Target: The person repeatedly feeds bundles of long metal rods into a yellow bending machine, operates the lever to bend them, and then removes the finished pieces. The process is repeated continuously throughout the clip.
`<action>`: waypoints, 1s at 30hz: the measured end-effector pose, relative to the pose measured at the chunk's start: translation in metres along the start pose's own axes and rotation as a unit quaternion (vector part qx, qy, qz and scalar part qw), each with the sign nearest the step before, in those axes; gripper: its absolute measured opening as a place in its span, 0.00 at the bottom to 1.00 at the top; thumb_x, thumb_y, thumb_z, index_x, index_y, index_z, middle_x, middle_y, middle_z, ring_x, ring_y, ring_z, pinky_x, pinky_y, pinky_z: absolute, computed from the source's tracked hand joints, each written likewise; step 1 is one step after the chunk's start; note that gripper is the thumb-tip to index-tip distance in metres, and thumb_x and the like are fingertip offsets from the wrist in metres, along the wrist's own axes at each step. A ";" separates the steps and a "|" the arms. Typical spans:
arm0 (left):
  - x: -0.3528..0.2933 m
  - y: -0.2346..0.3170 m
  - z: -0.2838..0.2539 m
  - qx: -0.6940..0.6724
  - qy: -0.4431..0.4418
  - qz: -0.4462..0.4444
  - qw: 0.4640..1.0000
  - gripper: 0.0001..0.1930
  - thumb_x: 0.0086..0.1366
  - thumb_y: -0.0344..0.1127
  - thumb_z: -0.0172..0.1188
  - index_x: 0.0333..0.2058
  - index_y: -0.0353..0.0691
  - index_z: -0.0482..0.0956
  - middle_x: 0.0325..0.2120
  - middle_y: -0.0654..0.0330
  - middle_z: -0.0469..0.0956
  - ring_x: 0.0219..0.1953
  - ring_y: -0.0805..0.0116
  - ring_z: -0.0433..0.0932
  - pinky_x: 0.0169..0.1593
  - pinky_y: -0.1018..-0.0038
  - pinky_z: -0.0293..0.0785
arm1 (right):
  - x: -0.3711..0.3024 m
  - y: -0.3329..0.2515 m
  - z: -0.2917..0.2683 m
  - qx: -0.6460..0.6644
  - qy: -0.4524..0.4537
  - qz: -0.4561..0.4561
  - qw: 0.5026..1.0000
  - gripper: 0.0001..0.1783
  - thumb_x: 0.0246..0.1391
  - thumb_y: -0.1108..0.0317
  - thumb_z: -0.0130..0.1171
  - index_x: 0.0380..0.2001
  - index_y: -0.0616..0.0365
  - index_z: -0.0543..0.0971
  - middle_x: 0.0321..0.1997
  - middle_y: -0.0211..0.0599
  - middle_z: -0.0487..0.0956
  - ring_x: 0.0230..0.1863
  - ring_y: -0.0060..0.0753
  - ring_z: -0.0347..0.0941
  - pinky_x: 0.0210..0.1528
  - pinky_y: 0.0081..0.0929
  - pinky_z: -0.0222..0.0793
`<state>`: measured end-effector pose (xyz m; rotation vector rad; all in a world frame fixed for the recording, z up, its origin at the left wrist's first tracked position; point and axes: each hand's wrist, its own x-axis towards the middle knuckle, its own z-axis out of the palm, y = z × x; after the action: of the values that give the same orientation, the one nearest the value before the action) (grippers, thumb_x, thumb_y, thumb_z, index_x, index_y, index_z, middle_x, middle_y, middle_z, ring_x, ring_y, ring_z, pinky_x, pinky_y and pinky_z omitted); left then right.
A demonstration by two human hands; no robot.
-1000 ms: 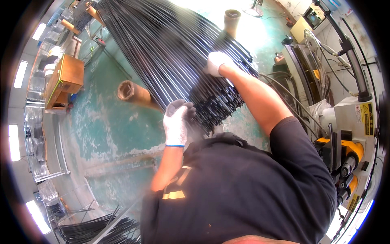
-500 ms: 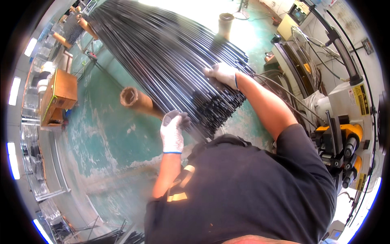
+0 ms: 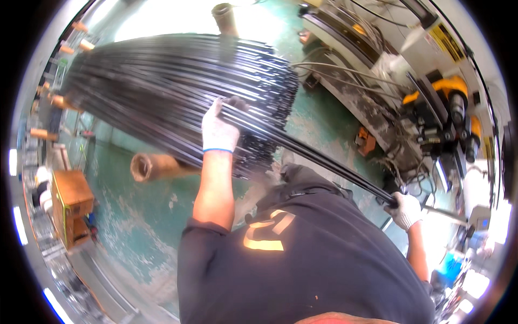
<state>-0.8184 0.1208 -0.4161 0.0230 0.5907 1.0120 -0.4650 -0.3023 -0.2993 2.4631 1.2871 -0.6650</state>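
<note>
Several long black rods (image 3: pixel 329 163) run across my front, lifted at one end off a big pile of black rods (image 3: pixel 162 92). My right hand (image 3: pixel 407 210), in a white work glove, is closed around their near ends, well out to the right. My left hand (image 3: pixel 222 127), gloved too, wraps the same rods farther along, above the pile's near edge; its grey fingertips curl over them. How many rods are held cannot be made out. The rods' far ends merge with the pile.
Brown cardboard tubes (image 3: pixel 156 167) stick out beside the pile; another tube (image 3: pixel 224 19) stands behind it. At right is a machine with yellow-and-black parts (image 3: pixel 456 100) and hanging cables. A wooden cabinet (image 3: pixel 73 200) stands left on the worn green floor (image 3: pixel 135 227).
My right hand has swung from the pile far to the right, drawing several rods out with it. My left hand has moved onto these rods. The view has turned rightward.
</note>
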 end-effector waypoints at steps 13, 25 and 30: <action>-0.010 -0.059 0.094 0.039 -0.103 -0.009 0.994 0.09 0.71 0.30 0.58 0.44 0.30 0.80 0.35 0.46 0.81 0.43 0.53 0.81 0.54 0.57 0.79 | 0.002 0.245 0.133 -0.002 0.400 0.211 0.892 0.13 0.60 0.60 0.64 0.27 0.53 0.74 0.30 0.45 0.76 0.37 0.54 0.74 0.43 0.47 0.69; 0.023 -0.335 0.221 0.251 -0.208 -0.080 0.942 0.11 0.69 0.30 0.62 0.46 0.31 0.78 0.39 0.51 0.81 0.46 0.55 0.80 0.63 0.53 0.72 | 0.129 0.244 0.056 0.966 0.241 -0.091 0.024 0.29 0.51 0.69 0.48 0.57 0.74 0.71 0.57 0.60 0.77 0.65 0.62 0.68 0.75 0.68 0.52; 0.055 -0.366 0.282 0.293 -0.361 -0.141 0.874 0.18 0.69 0.35 0.60 0.52 0.27 0.77 0.48 0.47 0.81 0.55 0.48 0.78 0.73 0.48 0.60 | 0.153 0.297 0.020 0.941 0.328 0.082 -0.007 0.08 0.68 0.73 0.56 0.46 0.65 0.77 0.47 0.47 0.80 0.50 0.50 0.79 0.64 0.58 0.75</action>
<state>-0.3740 0.0358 -0.3073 0.8021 0.1742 0.4438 -0.1487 -0.3714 -0.3852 -0.4895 0.4979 0.2599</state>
